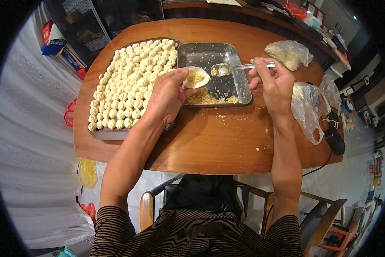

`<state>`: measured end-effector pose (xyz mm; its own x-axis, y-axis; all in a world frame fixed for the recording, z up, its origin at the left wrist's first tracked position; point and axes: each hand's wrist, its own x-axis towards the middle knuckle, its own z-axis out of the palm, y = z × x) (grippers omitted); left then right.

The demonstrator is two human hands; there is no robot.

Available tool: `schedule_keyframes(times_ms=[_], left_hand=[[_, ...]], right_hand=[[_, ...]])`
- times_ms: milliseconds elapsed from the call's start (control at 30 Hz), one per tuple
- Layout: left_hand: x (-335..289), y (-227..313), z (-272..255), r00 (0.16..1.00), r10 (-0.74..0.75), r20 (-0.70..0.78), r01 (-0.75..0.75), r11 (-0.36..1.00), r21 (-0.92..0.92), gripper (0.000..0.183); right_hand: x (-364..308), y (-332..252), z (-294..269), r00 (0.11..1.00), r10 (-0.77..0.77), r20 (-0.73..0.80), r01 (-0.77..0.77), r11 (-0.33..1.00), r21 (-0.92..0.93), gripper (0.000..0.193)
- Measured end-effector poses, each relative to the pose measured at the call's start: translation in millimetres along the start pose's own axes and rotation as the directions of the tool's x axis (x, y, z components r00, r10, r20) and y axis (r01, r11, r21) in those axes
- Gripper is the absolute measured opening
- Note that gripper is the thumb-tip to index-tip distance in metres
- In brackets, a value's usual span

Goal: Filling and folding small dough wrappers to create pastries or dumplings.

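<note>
A round dough wrapper [204, 81] with crumbly yellow filling at its centre rests in my left hand [170, 92], its fingers closed around the edge. My right hand [275, 83] grips the handle of a metal spoon [244, 67]. The spoon's bowl, with bits of filling on it, hovers over a dark metal tray [244, 92], just right of the wrapper and apart from it. Loose filling [214, 98] lies heaped along the tray's near side, with crumbs scattered farther back. Left of my left hand, rows of small pleated dumplings [124, 85] cover a large tray [109, 135].
Clear plastic bags [289, 53] with pale contents lie at the table's right, another bag [306, 107] nearer me. A black power adapter [335, 141] sits by the right edge. Crumbs dot the wooden table [201, 147]. Chairs [146, 210] stand at the near side.
</note>
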<state>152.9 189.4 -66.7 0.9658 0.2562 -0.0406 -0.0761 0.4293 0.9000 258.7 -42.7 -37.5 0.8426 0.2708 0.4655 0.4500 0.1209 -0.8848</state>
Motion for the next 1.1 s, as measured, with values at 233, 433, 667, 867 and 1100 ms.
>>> schedule_keyframes(times_ms=[233, 433, 667, 867, 1100], left_hand=[[5, -8, 1, 0.999, -0.041, 0.028, 0.041, 0.999, 0.001, 0.032], [4, -10, 3, 0.997, -0.038, 0.060, 0.036, 0.999, 0.032, 0.026], [2, -8, 7, 0.998, -0.045, 0.039, 0.043, 0.997, 0.058, 0.026], [1, -5, 5, 0.996, -0.055, 0.071, 0.054, 0.998, 0.010, 0.028], [-2, -5, 9, 0.997, -0.023, 0.070, 0.017, 0.996, 0.087, 0.028]], right_hand=[[-17, -8, 16, 0.985, -0.124, 0.120, 0.133, 0.988, -0.073, 0.015], [-22, -13, 21, 0.928, -0.297, 0.226, 0.338, 0.925, -0.171, 0.012], [-22, -15, 20, 0.940, -0.306, 0.150, 0.330, 0.927, -0.179, 0.012], [-16, -9, 17, 0.985, -0.172, 0.025, 0.172, 0.984, -0.035, 0.017], [0, 1, -2, 0.998, 0.056, 0.028, -0.053, 0.993, -0.110, 0.023]])
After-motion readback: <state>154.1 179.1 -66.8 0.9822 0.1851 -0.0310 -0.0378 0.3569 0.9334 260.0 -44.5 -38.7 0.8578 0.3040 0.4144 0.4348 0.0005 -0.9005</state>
